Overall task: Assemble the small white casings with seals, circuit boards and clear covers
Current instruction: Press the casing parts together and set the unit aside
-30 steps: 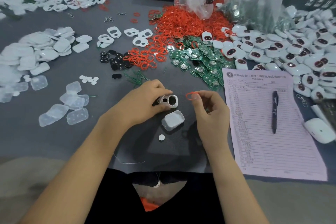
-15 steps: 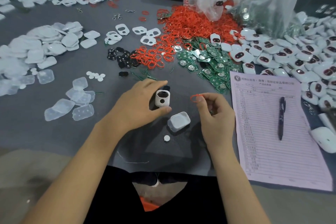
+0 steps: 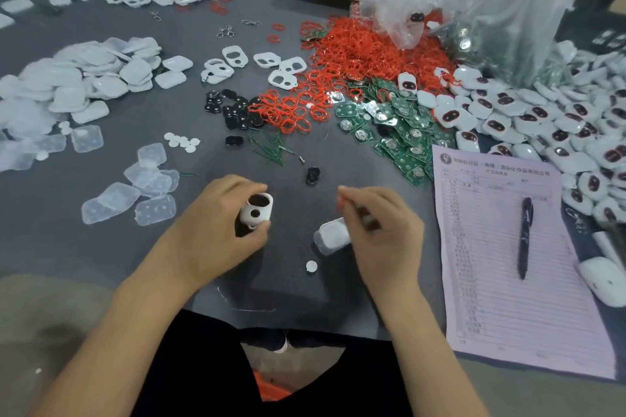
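Head view. Left hand [image 3: 216,230] curled round a small white casing [image 3: 257,211], held just above the grey table [image 3: 67,213], dark openings facing up. Right hand [image 3: 382,230] blurred, fingertips pinched on a red seal [image 3: 341,202]; clear cover [image 3: 333,235] lying on the table, partly under that hand. Beyond: red seal heap [image 3: 366,54], green circuit boards [image 3: 393,132], pink form [image 3: 508,264] bearing a pen [image 3: 525,237].

The left hand [image 3: 216,230] grips a white casing [image 3: 257,211] above the grey table [image 3: 67,220]; the right hand [image 3: 382,230] pinches a red seal [image 3: 341,202], blurred, beside a clear cover [image 3: 330,236]
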{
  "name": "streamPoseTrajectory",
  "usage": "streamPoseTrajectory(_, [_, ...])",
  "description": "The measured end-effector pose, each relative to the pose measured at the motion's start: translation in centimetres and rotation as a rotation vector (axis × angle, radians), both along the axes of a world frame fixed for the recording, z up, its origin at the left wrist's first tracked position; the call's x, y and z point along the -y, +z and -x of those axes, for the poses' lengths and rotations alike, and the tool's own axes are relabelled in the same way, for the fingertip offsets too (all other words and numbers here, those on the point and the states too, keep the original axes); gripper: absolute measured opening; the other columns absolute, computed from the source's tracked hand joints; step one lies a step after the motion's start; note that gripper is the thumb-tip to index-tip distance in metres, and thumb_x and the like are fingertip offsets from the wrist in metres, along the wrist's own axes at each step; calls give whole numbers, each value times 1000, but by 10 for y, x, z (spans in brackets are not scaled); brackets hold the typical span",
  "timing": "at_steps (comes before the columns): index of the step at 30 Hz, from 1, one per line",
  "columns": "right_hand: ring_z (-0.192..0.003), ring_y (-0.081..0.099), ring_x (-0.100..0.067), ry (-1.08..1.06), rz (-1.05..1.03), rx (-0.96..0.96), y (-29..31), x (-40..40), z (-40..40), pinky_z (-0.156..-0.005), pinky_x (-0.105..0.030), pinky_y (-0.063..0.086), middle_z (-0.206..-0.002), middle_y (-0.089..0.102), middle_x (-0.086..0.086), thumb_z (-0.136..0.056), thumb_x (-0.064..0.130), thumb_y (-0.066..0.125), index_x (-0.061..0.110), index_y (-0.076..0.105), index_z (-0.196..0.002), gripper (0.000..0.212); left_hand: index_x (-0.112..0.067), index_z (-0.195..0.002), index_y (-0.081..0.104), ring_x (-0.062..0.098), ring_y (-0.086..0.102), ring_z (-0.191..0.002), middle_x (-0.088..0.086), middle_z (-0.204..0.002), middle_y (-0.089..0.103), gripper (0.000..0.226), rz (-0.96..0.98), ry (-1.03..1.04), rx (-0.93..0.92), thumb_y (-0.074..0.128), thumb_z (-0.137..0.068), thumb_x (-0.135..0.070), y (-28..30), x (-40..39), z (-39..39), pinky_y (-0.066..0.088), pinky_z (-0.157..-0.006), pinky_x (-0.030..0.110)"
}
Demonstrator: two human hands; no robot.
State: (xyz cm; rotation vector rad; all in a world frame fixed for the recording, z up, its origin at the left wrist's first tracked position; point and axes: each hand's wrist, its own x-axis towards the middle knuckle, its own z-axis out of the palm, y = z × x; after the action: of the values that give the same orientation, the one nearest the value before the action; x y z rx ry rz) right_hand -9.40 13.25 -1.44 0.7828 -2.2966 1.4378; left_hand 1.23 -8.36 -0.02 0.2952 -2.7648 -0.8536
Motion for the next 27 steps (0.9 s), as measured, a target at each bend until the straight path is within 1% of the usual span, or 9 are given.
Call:
streamPoseTrajectory(3, [-69, 67, -10, 53, 47, 195, 14, 24, -7, -64, -23, 53, -81, 73, 11, -87, 10, 81, 23, 78, -94, 15, -15, -138, 62, 16, 48, -117, -5, -130, 61, 57, -8, -6, 2, 82, -85, -24, -4, 1, -8, 38, -107, 28])
streamPoseTrajectory(5, [-70, 68, -11, 41, 81, 272, 26, 39, -12, -64, -23, 53, -78, 71, 14, -87, 22, 81, 29, 70, -86, 13, -20, -139, 61, 12, 46, -116, -10, -134, 59, 59, -38, -12, -71, 78, -87, -39, -1, 0, -11, 34, -108, 20])
streamPoseTrajectory(7, [-69, 65, -10, 30, 1, 249, 35, 51, -17, -61, -28, 51, -75, 69, 14, -84, 31, 79, 31, 68, -81, 12, -29, -130, 66, 7, 57, -109, -17, -122, 66, 43, -183, 5, -161, 71, -91, -47, 4, -5, -15, 38, -97, 12])
streamPoseTrajectory(10, [-62, 61, -9, 25, -49, 327, 40, 67, -27, -57, -29, 49, -68, 67, 11, -83, 27, 81, 27, 66, -75, 17, -35, -109, 74, 13, 72, -89, -17, -98, 76, 14, -438, 68, -187, 73, -96, -37, 11, -14, -15, 54, -77, 25])
streamPoseTrajectory(12, [-63, 62, -8, 22, -57, 376, 38, 69, -31, -57, -24, 47, -68, 68, 14, -84, 26, 82, 27, 66, -72, 20, -34, -101, 76, 12, 74, -81, -15, -89, 77, 7, -520, 110, -187, 75, -94, -31, 11, -15, -15, 57, -73, 32])
streamPoseTrajectory(15, [-66, 64, -8, 79, -116, 397, 38, 62, -34, -60, -29, 50, -73, 71, 21, -87, 32, 79, 33, 73, -78, 11, -31, -93, 77, 7, 74, -74, -15, -84, 77, 8, -585, 97, -178, 79, -91, -24, 7, -13, -18, 54, -68, 20])
streamPoseTrajectory(20, [-62, 60, -9, 111, -243, 295, 40, 42, -40, -59, -31, 50, -79, 71, 24, -91, 38, 71, 38, 76, -86, 7, -30, -85, 66, 7, 60, -65, -16, -79, 68, 9, -442, 170, -200, 73, -89, -27, 6, -11, -20, 40, -60, 10])
streamPoseTrajectory(24, [-67, 59, -2, 8, -279, 182, 36, 11, -49, -64, -16, 43, -83, 69, 21, -93, 25, 75, 34, 75, -87, 11, -29, -83, 53, 8, 56, -75, -14, -80, 58, 9, -224, 239, -134, 61, -88, -30, 5, 10, -21, 41, -67, 22])
streamPoseTrajectory(27, [-72, 57, 3, 29, -374, 111, 30, -14, -63, -64, -13, 40, -84, 64, 21, -91, 38, 72, 35, 73, -89, 4, -30, -79, 53, 4, 55, -79, -14, -79, 59, 16, -120, 274, -29, 66, -85, -26, -1, 21, -23, 42, -66, 25])
